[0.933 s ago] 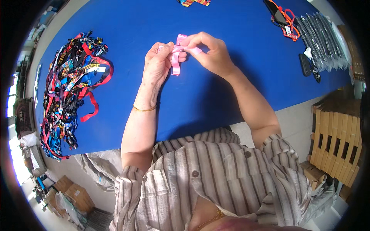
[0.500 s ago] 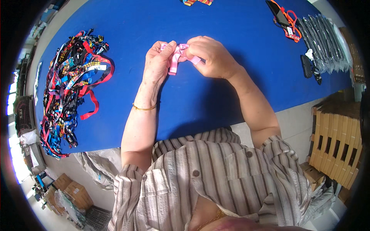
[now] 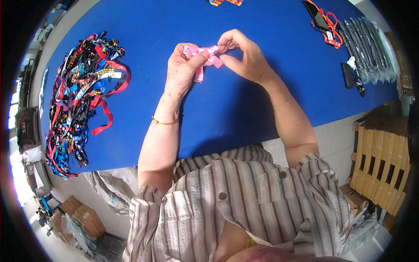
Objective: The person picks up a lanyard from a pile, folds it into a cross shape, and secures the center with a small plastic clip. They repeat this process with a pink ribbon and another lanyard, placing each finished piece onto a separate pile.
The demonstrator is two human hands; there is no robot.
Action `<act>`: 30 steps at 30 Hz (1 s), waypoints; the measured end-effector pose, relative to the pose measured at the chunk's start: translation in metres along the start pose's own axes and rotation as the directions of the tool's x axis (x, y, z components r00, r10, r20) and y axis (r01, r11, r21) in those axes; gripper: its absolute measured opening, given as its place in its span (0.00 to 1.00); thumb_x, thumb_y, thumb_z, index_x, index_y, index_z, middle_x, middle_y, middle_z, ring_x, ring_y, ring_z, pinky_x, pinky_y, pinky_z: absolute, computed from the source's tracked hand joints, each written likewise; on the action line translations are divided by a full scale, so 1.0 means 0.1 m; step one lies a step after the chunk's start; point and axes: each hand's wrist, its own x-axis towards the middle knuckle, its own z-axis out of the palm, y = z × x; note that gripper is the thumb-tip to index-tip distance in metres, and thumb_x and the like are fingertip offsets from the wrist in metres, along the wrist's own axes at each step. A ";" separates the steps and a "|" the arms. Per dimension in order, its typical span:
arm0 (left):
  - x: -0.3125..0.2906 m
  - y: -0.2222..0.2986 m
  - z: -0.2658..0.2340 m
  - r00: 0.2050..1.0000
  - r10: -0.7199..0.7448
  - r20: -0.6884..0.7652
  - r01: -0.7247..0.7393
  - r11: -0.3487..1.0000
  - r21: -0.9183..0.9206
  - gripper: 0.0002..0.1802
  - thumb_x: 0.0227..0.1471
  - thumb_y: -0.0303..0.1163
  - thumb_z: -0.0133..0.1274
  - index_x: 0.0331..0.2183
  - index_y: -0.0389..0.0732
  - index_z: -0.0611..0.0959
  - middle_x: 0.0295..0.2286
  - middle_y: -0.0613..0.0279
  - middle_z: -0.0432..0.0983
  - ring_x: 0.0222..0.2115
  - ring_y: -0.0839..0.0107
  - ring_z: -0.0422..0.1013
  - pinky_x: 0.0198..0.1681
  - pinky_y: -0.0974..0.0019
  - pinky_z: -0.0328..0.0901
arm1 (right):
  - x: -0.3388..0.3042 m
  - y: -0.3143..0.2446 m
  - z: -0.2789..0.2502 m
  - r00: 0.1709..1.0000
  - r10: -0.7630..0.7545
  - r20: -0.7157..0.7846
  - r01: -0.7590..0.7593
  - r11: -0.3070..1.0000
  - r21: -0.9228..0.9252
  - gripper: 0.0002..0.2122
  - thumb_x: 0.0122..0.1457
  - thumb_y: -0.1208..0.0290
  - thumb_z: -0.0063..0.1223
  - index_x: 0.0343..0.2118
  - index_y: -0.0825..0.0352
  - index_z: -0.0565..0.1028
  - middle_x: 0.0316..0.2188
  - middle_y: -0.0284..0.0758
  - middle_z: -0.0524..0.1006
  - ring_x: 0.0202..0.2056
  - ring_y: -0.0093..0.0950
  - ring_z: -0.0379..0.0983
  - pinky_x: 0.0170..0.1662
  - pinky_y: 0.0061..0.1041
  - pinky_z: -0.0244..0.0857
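A folded pink patterned ribbon strap (image 3: 199, 74) is pinched between the thumb and fingers of my left hand (image 3: 185, 63), above the blue table. One short end sticks out past the left fingers and a longer tail hangs below the thumb. My right hand (image 3: 246, 56) is at the strap's right end, where the ribbon bunches up. Its fingers are bent, with a gap between them and the thumb; the fingertips are at or touching the bunched ribbon. Part of the strap is hidden behind my left thumb.
On the left of the blue table (image 3: 209, 118) lies a heap of multicoloured lanyards (image 3: 78, 100). At the far right are a row of plastic-wrapped dark packs (image 3: 366, 50), a phone-like black object (image 3: 315, 14), an orange strap (image 3: 332, 26) and a black item (image 3: 347, 75). Cardboard (image 3: 379, 163) stands right.
My right hand has moved slightly up and its fingers have parted from their grip on the strap. The left hand has shifted slightly right, and the strap is turned, its left end showing more.
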 end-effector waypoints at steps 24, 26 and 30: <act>0.00 -0.06 0.02 1.000 0.028 0.012 -0.028 0.999 -0.035 0.16 0.53 0.20 0.58 0.42 0.34 0.71 0.31 0.57 0.79 0.26 0.73 0.76 0.21 0.78 0.66 | 0.01 0.11 0.19 0.899 0.433 -0.062 -0.376 0.839 0.393 0.13 0.64 0.61 0.53 0.33 0.69 0.75 0.21 0.30 0.75 0.22 0.14 0.70 0.24 0.15 0.63; 0.03 -0.09 0.00 0.998 -0.010 0.065 0.010 1.000 0.005 0.16 0.53 0.20 0.59 0.41 0.34 0.70 0.30 0.56 0.79 0.26 0.72 0.76 0.20 0.78 0.66 | -0.01 0.15 0.18 0.919 0.374 -0.126 -0.309 0.880 0.360 0.14 0.64 0.60 0.53 0.33 0.69 0.75 0.21 0.30 0.75 0.23 0.15 0.70 0.24 0.16 0.63; 0.01 -0.09 0.03 0.998 0.057 0.016 -0.056 0.998 -0.039 0.15 0.53 0.21 0.58 0.40 0.34 0.71 0.30 0.56 0.79 0.26 0.73 0.76 0.19 0.79 0.65 | 0.02 0.18 0.19 0.906 0.409 -0.108 -0.338 0.854 0.396 0.14 0.64 0.60 0.53 0.33 0.69 0.75 0.21 0.30 0.75 0.23 0.15 0.70 0.25 0.16 0.63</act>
